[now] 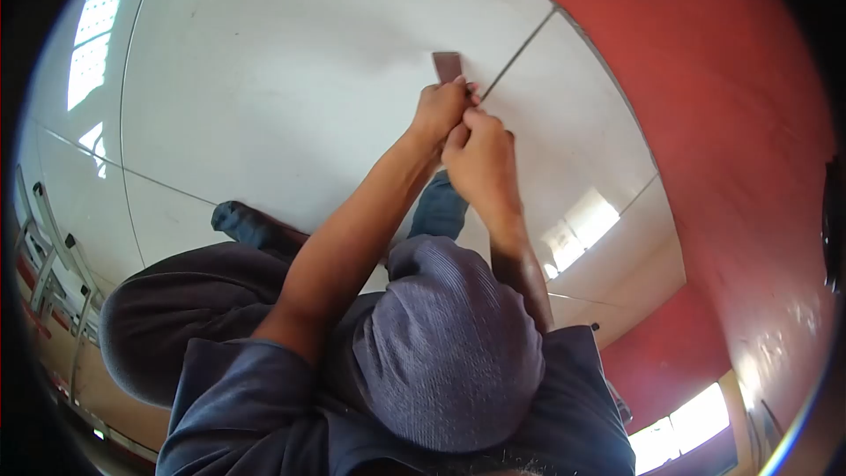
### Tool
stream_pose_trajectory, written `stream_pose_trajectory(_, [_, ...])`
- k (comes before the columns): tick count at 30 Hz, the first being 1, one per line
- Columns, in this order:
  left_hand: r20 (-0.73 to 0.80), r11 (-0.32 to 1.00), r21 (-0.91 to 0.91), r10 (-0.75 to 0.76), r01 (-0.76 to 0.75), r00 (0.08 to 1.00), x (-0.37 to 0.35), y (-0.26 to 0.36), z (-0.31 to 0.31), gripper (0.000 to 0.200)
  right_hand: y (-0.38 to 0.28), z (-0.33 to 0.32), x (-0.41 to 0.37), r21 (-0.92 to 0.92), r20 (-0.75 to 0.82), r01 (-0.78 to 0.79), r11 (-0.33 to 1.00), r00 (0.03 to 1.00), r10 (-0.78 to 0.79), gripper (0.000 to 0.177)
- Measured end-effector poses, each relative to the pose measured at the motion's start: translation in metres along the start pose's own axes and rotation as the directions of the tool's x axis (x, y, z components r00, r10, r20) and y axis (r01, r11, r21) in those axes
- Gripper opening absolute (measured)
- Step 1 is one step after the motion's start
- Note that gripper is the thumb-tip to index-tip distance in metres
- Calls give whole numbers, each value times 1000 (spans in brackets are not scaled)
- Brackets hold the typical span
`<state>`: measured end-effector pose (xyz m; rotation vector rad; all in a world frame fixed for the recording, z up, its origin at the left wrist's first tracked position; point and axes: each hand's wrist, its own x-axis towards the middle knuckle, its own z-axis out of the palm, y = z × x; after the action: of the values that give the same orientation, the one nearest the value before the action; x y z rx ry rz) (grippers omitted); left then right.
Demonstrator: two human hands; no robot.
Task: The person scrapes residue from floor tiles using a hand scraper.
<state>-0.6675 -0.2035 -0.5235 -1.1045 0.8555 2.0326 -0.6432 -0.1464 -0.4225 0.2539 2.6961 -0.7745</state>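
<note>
As left hand [441,110] clamps the blade [448,65], right hand [481,160] presses closed behind — grout line [522,46] beside, tile [264,79] open.

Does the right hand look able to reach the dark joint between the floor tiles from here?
Probably yes. The right hand lies close beside the joint, pressed against the left hand, which holds a flat brown tool; only bare tile shows between hand and joint.
</note>
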Motion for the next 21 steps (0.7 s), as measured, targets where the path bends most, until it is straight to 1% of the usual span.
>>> stream_pose_trajectory(1, [-23, 978, 202, 55, -49, 998, 6, 7, 1, 24, -9, -9, 5, -16, 83, -95, 995, 992, 96, 25])
stream_pose_trajectory(2, [34, 992, 51, 115, -117, 993, 16, 19, 10, 25, -13, -11, 21, -23, 56, -91, 996, 994, 92, 24])
stream_pose_trajectory(3, [47, 958, 266, 102, -110, 994, 8, 55, 26, 25, -15, -9, 43, -31, 22, -84, 996, 996, 85, 24])
stream_pose_trajectory(4, [95, 975, 189, 101, -118, 990, 17, 62, 32, 25, -19, -10, 59, 88, 7, -159, 983, 987, 159, 24])
stream_pose_trajectory(5, [149, 985, 110, 114, -131, 982, 22, 70, 40, 25, -20, -14, 58, 61, 17, -123, 991, 992, 122, 23])
stream_pose_trajectory(7, [43, 977, 200, 71, -78, 997, 13, 36, 26, 26, -19, -26, 33, 0, 54, -69, 998, 996, 69, 23])
stream_pose_trajectory(8, [-75, 994, 112, 5, 4, 997, -22, 27, 24, 29, -17, -26, 15, -6, 163, -131, 991, 978, 131, 22])
stream_pose_trajectory(9, [-81, 997, 70, -11, 16, 997, -27, 20, 20, 29, -17, -22, -2, -46, 182, -116, 992, 976, 123, 21])
stream_pose_trajectory(11, [-94, 999, -13, -33, 31, 995, -13, 4, 8, 31, -7, -4, -3, -36, 58, -30, 999, 998, 32, 20])
stream_pose_trajectory(13, [47, 975, 165, 145, -151, 988, 12, 36, 14, 30, -23, -9, 32, -34, 8, -47, 998, 999, 47, 21])
stream_pose_trajectory(14, [38, 970, 216, 105, -110, 994, 15, 66, 28, 29, -19, -2, 56, -66, -19, -12, 998, 1000, 10, 21])
stream_pose_trajectory(15, [79, 994, 96, 46, -53, 996, 14, 81, 37, 29, -29, -12, 66, 79, 34, -97, 992, 995, 94, 21])
stream_pose_trajectory(17, [113, 988, 54, 135, -142, 984, 7, 60, 26, 28, -28, -20, 50, 30, 46, -20, 999, 999, 18, 21])
stream_pose_trajectory(18, [40, 982, 143, 123, -127, 992, -12, 43, 14, 28, -27, -19, 30, 0, 126, -40, 999, 991, 39, 21])
stream_pose_trajectory(19, [-70, 997, -64, 41, -45, 997, -20, 19, 1, 32, -23, -14, 9, -27, 201, -44, 999, 978, 48, 21])
stream_pose_trajectory(20, [-72, 994, -104, 35, -42, 997, -19, 0, -11, 32, -10, 6, -9, 13, 61, 101, 995, 993, -101, 20])
stream_pose_trajectory(21, [-77, 989, -143, 28, -39, 997, -15, -7, -21, 32, -15, 7, -9, 35, 87, 104, 994, 990, -107, 20])
